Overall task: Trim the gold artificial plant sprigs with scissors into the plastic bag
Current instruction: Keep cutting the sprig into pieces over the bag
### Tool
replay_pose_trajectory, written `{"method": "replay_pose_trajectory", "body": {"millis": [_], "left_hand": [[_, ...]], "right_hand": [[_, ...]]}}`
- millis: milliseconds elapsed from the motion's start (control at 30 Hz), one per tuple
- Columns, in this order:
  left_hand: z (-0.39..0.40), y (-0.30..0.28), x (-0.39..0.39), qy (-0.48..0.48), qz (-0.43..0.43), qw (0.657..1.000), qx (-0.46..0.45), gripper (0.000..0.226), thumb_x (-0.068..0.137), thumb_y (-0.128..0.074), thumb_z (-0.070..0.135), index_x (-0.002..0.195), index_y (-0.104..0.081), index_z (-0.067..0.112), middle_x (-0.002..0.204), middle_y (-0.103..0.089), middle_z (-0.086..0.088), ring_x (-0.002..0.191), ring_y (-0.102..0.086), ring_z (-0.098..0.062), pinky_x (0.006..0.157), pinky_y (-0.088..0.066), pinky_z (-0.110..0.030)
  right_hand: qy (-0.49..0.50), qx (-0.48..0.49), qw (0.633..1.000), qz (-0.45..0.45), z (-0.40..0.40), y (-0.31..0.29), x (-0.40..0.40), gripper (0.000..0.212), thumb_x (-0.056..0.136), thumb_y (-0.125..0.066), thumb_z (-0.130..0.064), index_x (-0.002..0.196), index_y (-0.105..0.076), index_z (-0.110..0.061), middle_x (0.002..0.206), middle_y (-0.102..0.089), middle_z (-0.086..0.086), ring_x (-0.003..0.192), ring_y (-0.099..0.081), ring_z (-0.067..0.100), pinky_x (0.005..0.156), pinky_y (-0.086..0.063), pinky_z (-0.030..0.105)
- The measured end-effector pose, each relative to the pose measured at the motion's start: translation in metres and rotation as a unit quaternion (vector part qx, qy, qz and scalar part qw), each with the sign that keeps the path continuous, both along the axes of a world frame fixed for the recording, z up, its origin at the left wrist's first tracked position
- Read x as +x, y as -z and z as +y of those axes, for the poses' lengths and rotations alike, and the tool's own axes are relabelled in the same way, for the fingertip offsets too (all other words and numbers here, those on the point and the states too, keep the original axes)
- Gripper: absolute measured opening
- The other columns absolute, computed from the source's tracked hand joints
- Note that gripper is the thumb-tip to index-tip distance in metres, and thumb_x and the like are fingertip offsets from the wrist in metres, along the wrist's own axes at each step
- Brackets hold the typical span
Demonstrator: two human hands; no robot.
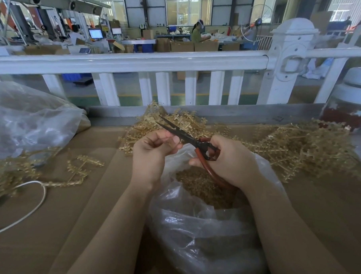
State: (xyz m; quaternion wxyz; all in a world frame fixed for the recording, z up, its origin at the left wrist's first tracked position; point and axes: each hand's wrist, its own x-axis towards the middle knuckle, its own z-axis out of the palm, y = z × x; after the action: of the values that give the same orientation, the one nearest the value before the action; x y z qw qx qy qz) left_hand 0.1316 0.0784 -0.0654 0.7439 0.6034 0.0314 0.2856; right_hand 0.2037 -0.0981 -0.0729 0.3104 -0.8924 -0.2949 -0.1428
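Gold sprig [177, 146] pinched in left hand [153, 152] above open plastic bag [199, 219]; scissors [188, 139], blades parted, gripped in right hand [228, 159]; more sprigs [290, 150] heaped beside.

The right hand [228, 159] hides most of the scissors [188, 138] handles. The left hand [153, 150] is curled; what it pinches is unclear.

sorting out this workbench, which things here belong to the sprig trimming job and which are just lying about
Job:
red-handled black scissors, gripped in the right hand
left hand, pinching a thin sprig stem
gold plastic sprig piles
open clear plastic bag of gold trimmings

Lying about:
white cable
large clear bag, left
white-lidded jar, right
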Motion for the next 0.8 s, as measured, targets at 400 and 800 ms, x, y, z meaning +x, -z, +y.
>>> {"method": "replay_pose_trajectory", "body": {"millis": [400,800], "left_hand": [[-0.0038,0.0009,-0.0011,-0.033,0.001,0.997,0.076,0.01,0.085,-0.065,-0.013,0.083,-0.057,-0.017,0.07,-0.065,-0.013,0.065,-0.064,-0.015,0.069,-0.053,-0.026],[-0.008,-0.0048,-0.0051,-0.006,0.001,0.999,0.043,0.005,0.086,-0.063,-0.012,0.086,-0.058,-0.013,0.073,-0.062,-0.017,0.064,-0.06,-0.015,0.069,-0.053,-0.024]], "right_hand": [[-0.001,-0.005,0.999,-0.053,-0.0014,-0.0003,-0.0002,0.054,0.06,-0.047,-0.095,0.069,-0.035,-0.042,0.055,-0.049,-0.019,0.05,-0.047,-0.004,0.046,-0.028,0.019],[-0.003,0.005,0.999,-0.032,-0.0017,0.0016,0.001,0.059,0.057,-0.049,-0.095,0.071,-0.042,-0.038,0.06,-0.054,-0.018,0.053,-0.051,-0.004,0.047,-0.031,0.019]]}}
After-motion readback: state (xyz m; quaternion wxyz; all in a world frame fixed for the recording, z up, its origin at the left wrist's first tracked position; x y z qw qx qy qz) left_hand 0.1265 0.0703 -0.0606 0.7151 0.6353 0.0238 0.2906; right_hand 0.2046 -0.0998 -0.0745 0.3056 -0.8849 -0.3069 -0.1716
